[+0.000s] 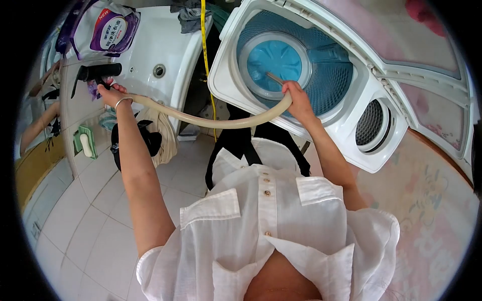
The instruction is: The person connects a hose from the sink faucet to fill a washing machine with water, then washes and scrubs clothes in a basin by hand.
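A beige hose [211, 120] sags in a curve between my two hands. My right hand [297, 100] is closed around it near one end, which points into the open washing machine tub [321, 80]. The tub is lined in blue with a blue disc [273, 60] at its bottom. At the left, my left hand [111, 93] is closed at the other end of the hose, right under a black faucet [100, 71]. The fingers partly hide where hose and faucet meet, so I cannot tell whether they are joined.
A white sink [188, 65] stands at the left with a purple-and-white detergent bag [108, 30] on its edge. A yellow cord [206, 55] hangs between sink and washer. The raised lid [401, 35] and smaller spin drum [371, 125] are at the right. A soap dish [83, 138] is on the wall.
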The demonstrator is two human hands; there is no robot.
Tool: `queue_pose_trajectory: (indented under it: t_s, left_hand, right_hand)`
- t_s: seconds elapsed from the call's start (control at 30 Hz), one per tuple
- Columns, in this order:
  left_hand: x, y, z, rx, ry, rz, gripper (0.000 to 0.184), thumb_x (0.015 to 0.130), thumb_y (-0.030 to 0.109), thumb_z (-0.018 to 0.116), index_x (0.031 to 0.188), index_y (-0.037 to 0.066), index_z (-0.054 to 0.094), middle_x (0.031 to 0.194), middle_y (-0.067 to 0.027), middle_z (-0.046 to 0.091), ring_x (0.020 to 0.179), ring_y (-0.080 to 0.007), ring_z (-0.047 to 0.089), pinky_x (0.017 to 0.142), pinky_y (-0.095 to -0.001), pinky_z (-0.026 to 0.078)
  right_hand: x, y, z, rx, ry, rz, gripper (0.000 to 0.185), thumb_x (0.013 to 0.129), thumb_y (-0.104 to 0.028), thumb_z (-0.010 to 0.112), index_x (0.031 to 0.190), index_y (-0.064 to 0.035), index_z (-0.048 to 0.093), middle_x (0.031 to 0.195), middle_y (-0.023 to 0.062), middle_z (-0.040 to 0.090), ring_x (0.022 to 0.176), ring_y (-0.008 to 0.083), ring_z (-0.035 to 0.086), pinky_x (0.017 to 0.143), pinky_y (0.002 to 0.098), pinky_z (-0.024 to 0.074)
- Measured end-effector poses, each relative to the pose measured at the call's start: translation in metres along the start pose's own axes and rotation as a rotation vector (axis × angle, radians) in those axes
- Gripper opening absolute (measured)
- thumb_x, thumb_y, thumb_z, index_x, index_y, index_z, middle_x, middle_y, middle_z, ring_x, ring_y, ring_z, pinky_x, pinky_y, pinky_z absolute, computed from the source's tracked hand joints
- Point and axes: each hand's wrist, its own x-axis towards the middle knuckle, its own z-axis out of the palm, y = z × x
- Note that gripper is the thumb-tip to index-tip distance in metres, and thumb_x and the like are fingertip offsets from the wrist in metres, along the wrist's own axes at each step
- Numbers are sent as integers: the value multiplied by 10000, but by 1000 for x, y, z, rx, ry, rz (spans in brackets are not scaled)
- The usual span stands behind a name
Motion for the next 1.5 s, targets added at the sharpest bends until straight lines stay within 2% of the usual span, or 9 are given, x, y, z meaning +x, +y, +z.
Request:
queue_pose_trajectory:
  t_s: [0.17, 0.53, 0.63, 0.77, 0.83, 0.97, 1.03, 1.13, 1.5]
  left_hand:
    - [3, -2, -1, -21, 15, -2, 392, 843, 460, 431, 742, 97, 541, 536, -1, 391, 422, -116, 328, 394, -254, 278]
    - [11, -5, -6, -49, -22, -20, 398, 860, 460, 428, 761, 92, 544, 527, -4, 385, 418, -120, 331, 394, -260, 271]
    - [8, -4, -4, -39, -10, -31, 394, 863, 454, 429, 763, 92, 546, 525, -5, 384, 418, -121, 334, 391, -262, 272]
    - [14, -6, -8, -52, -49, -40, 375, 857, 443, 438, 762, 97, 548, 527, -5, 388, 420, -118, 340, 391, -262, 273]
    - [10, -5, -6, -53, -37, -41, 373, 852, 442, 443, 762, 95, 547, 526, -3, 388, 417, -118, 339, 390, -261, 273]
    - [-1, 0, -1, -31, -7, -20, 374, 839, 448, 453, 759, 94, 545, 520, 1, 384, 413, -119, 340, 393, -259, 278]
    - [10, -5, -7, -57, -37, -36, 374, 838, 448, 454, 759, 94, 543, 520, 1, 385, 415, -119, 343, 396, -260, 280]
    - [18, -9, -10, -69, -58, -36, 378, 837, 454, 453, 758, 94, 540, 521, 2, 387, 418, -120, 347, 399, -262, 281]
    - [9, -5, -7, -55, -61, -35, 400, 861, 470, 429, 754, 100, 539, 525, 1, 383, 422, -126, 343, 396, -266, 276]
  right_hand:
    - [21, -8, -8, -89, 182, -71, 296, 698, 44, 609, 926, -84, 470, 1087, 153, 530, 1006, 372, 533, 817, 398, 445]
    - [45, -26, -15, 92, -33, -199, 316, 700, 90, 593, 937, -78, 469, 1235, 190, 478, 1118, 384, 488, 907, 377, 423]
    - [59, -28, -17, -110, 278, -225, 306, 703, 97, 578, 934, -68, 465, 1236, 191, 477, 1120, 378, 487, 888, 383, 433]
    - [44, -33, -33, -358, 283, -101, 311, 693, 81, 590, 934, -64, 459, 1164, 181, 504, 1064, 379, 511, 849, 408, 445]
    - [26, -38, -39, -459, -46, 184, 313, 685, 61, 602, 931, -68, 458, 1057, 165, 520, 990, 388, 529, 791, 436, 453]
    - [5, -21, -31, -165, -68, 58, 309, 684, 49, 609, 928, -70, 462, 982, 156, 519, 930, 393, 534, 760, 447, 454]
    - [10, -15, -25, -237, 186, -90, 304, 688, 57, 599, 929, -72, 465, 979, 156, 521, 920, 393, 535, 742, 448, 458]
    - [12, -20, -31, -202, -72, -2, 296, 692, 66, 585, 926, -69, 465, 979, 152, 521, 920, 388, 534, 743, 445, 454]
    - [21, -16, -25, -160, 29, -68, 286, 705, 61, 590, 927, -72, 470, 1017, 146, 523, 965, 379, 531, 777, 430, 454]
